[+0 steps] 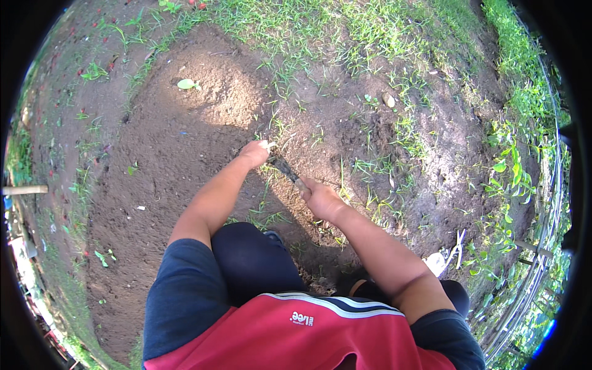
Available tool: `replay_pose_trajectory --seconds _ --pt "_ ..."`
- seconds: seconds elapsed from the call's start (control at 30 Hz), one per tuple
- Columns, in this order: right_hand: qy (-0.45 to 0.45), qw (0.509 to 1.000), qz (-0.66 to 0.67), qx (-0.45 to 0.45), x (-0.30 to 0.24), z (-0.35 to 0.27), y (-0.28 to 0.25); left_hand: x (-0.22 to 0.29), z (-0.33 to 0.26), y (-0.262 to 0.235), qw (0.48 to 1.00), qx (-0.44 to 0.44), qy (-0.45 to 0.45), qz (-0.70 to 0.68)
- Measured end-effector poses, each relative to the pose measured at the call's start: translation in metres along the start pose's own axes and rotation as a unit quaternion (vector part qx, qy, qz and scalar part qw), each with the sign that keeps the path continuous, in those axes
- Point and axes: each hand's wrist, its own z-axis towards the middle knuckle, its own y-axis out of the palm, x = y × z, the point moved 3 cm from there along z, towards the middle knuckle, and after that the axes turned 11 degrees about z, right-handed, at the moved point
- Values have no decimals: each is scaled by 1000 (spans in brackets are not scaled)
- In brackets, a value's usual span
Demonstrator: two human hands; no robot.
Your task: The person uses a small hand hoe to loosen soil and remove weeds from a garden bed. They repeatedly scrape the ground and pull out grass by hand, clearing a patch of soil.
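My right hand (322, 198) is wrapped round the pale handle of a narrow hand tool with a dark, soil-coloured blade (282, 167). The blade slants away to the upper left, low over the soil, and its far end lies beside my left hand (254, 153). That hand is closed close to the ground, with something small and pale at its fingertips that I cannot make out. Grass blades (279, 131) grow around both hands. Whether the tool is a trowel or a knife does not show clearly.
A sunlit soil mound (225, 92) with a pale green seedling (188, 84) rises beyond my left hand. Further right lies a small stone (388, 100). White-handled scissors or pliers (457, 248) rest by my right knee. Leafy plants (515, 169) and rails edge the right side.
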Motion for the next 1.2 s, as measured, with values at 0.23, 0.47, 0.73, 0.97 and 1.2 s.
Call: replay_pose_trajectory --seconds 0.23,0.47,0.73,0.97,1.2 --pt "-12 996 -81 -17 -18 -21 -45 -34 -27 -42 980 114 -127 -106" --pt "-52 993 -100 -24 -37 -38 -42 -30 -48 -67 970 169 -172 -29" --pt "39 995 -91 -18 -41 -18 -33 27 -37 -25 991 100 -3 89" --pt "46 995 -85 0 -9 1 -4 35 -13 -8 980 73 64 172" --pt "-25 997 -68 21 -4 -7 -17 23 -20 -22 993 12 2 117"
